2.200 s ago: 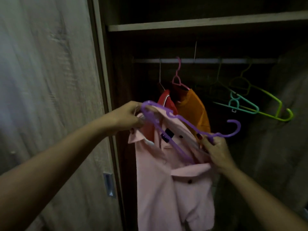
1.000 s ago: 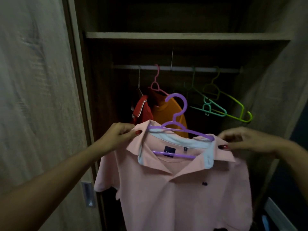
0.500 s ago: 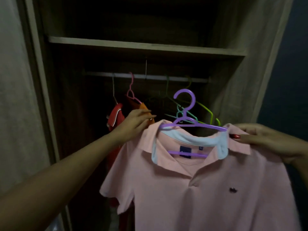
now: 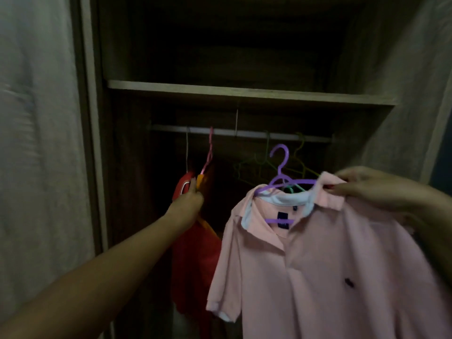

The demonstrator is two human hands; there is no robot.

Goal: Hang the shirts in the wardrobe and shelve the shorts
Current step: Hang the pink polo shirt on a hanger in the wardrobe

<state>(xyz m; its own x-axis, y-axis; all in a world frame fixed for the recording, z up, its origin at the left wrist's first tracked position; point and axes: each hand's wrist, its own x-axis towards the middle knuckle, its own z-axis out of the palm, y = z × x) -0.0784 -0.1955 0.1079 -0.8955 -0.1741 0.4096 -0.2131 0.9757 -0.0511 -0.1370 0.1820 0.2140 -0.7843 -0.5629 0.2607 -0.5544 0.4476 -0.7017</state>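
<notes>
A pink polo shirt hangs on a purple hanger. My right hand pinches the shirt's right shoulder together with the hanger's end and holds it up in front of the wardrobe, below the rail. My left hand reaches into the wardrobe. Its fingers point up and press against the shoulder of an orange shirt, which hangs on a pink hanger beside a red shirt. No shorts are in view.
Several bare green and yellow hangers hang on the rail behind the purple hook. A wooden shelf spans the wardrobe above the rail. The wardrobe door stands at the left and a side panel at the right.
My left hand let go of the pink shirt's left shoulder and moved left to the hung orange and red shirts. My right hand alone now holds the pink shirt, which tilts.
</notes>
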